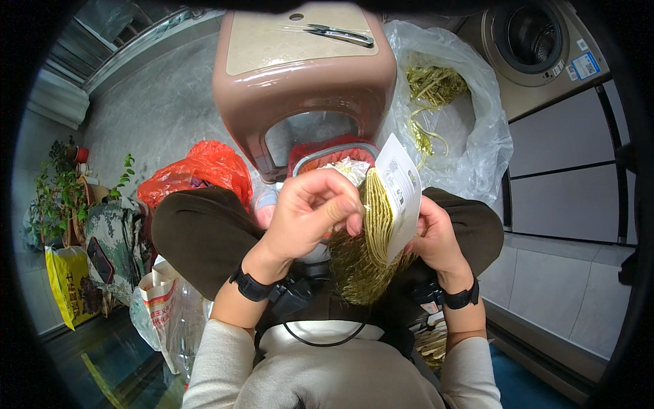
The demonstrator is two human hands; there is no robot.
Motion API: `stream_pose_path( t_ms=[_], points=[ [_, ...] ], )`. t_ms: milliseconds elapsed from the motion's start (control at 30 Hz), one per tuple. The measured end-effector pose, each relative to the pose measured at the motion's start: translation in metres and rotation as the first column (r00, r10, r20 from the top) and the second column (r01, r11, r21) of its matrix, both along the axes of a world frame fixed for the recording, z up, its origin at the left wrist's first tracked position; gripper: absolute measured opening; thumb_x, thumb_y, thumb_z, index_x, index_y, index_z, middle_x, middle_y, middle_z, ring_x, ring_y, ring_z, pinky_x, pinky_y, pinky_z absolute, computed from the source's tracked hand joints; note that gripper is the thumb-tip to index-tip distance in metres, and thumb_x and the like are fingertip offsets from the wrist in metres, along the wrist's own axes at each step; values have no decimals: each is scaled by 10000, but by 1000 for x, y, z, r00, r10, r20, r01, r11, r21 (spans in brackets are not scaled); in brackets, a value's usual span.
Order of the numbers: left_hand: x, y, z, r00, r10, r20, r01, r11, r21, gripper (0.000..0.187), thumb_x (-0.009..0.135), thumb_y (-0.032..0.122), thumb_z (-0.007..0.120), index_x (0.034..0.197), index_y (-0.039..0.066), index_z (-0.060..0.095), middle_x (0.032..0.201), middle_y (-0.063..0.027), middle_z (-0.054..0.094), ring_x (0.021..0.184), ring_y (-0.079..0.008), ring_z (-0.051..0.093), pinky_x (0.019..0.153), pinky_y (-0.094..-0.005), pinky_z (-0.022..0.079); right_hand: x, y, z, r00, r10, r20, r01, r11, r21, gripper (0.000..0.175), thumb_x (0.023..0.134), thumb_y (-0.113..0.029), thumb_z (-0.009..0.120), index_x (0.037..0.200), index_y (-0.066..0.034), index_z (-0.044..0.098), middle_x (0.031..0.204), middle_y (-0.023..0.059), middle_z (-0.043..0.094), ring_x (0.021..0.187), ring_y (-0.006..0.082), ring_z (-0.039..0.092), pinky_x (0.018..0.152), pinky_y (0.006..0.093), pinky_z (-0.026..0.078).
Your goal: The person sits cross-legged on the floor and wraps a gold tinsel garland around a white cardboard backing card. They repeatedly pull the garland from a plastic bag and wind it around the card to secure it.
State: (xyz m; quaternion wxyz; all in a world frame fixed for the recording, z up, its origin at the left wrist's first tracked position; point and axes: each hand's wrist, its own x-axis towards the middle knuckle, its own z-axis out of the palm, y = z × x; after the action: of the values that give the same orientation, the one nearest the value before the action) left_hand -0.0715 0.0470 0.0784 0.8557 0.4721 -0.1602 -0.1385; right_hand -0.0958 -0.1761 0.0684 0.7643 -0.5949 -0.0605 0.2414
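A bundle of gold-green metallic strands (357, 266) with a folded, pleated gold edge hangs above my lap. Against its right side stands a white printed card (401, 194). My right hand (434, 232) grips the card and bundle from the right, its fingertips partly hidden behind the card. At the bundle's left edge, my left hand (322, 212) has thumb and forefinger pinched together; whether something thin lies between them cannot be told. Black-handled thread snips (347, 36) lie on a brown plastic stool (306, 76) ahead.
An open clear plastic bag (485, 128) at the right holds gold strands. A red-lined bin (337, 148) stands below the stool, a red plastic bag (204, 168) left of it. Potted plants (61, 199) are far left, a washing machine (531, 41) at the upper right.
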Motion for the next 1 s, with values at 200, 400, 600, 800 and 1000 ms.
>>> stream_pose_path(
  t_ms=[200,400,600,800,1000],
  points=[
    [24,23,-23,923,385,-21,-374,881,-290,108,924,129,521,892,26,525,661,-29,505,562,-104,453,509,-212,383,0,-13,-1,995,-94,27,94,996,-8,318,699,130,662,899,-31,474,874,18,559,814,79,573,719,209,473],
    [52,85,-45,737,649,-190,-666,649,-367,108,929,118,509,866,31,516,743,-39,507,673,-106,471,606,-182,448,-2,-36,-1,974,-223,48,226,969,-98,311,695,99,677,883,-37,471,847,4,558,776,58,554,699,195,454],
    [63,105,-78,481,876,21,-872,481,-87,106,921,103,523,873,12,550,773,-52,555,670,-110,515,598,-210,436,-7,-67,-3,888,-400,229,422,905,-56,567,672,-268,804,1073,-1,503,968,28,605,886,98,594,780,222,482],
    [39,27,-143,900,327,287,-418,464,781,112,876,116,558,860,24,619,701,-57,618,631,-140,591,565,-272,460,-8,-99,1,800,-495,338,561,818,-130,697,674,-349,792,1176,16,475,1082,56,593,968,134,578,842,266,468],
    [13,-16,-196,865,-499,60,-114,-78,990,144,691,152,639,782,43,660,783,-185,641,781,-345,630,692,-431,500,-11,-122,7,687,-573,447,670,738,-83,653,737,-358,747,1181,17,449,1122,79,576,985,154,573,851,286,471]
  ],
)
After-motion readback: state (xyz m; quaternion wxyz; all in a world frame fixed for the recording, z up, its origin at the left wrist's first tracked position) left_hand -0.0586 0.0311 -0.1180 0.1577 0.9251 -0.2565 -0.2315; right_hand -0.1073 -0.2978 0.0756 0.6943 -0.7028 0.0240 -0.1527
